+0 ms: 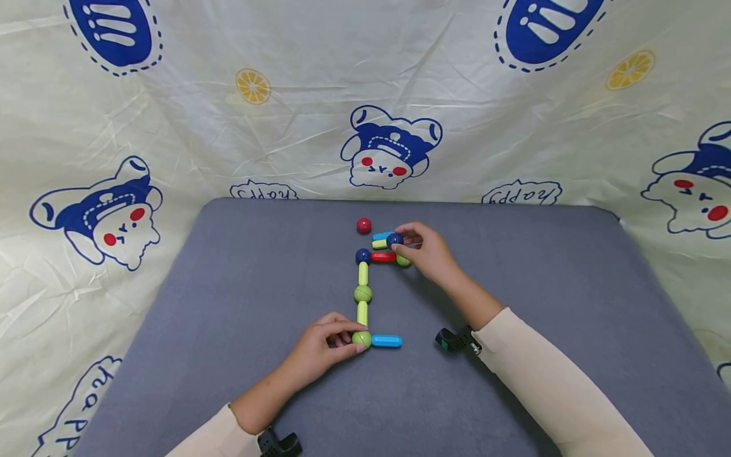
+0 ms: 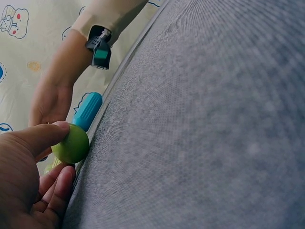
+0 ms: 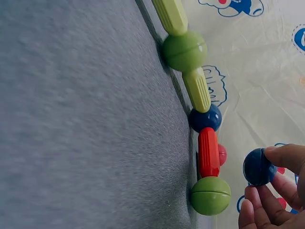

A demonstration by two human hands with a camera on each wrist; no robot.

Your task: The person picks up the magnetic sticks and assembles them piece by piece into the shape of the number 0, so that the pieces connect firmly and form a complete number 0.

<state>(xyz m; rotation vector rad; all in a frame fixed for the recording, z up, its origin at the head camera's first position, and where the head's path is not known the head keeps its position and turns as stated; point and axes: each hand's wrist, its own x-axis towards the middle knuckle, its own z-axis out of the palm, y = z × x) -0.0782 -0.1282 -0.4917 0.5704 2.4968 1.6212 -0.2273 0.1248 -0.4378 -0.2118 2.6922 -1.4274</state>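
My left hand (image 1: 322, 346) pinches the green ball (image 1: 362, 339) at the near end of a chain of toy rods and balls. A blue rod (image 1: 386, 341) extends rightward from that ball. Going away, the chain runs through a yellow-green rod (image 1: 362, 313), another green ball (image 1: 362, 294), a second yellow-green rod (image 1: 363, 274) and a dark blue ball (image 1: 363, 256). There it turns right along a red rod (image 1: 383, 257) to a green ball (image 3: 210, 196). Between thumb and fingers, my right hand (image 1: 425, 252) holds a separate dark blue ball (image 3: 259, 167), raised near that far corner.
Behind the red rod lie a loose blue rod (image 1: 382, 236) and a yellow-green rod (image 1: 379, 244), partly hidden by the held ball. A red ball (image 1: 363, 225) sits farther back. The grey table (image 1: 257, 273) ends at a patterned cloth (image 1: 308, 139).
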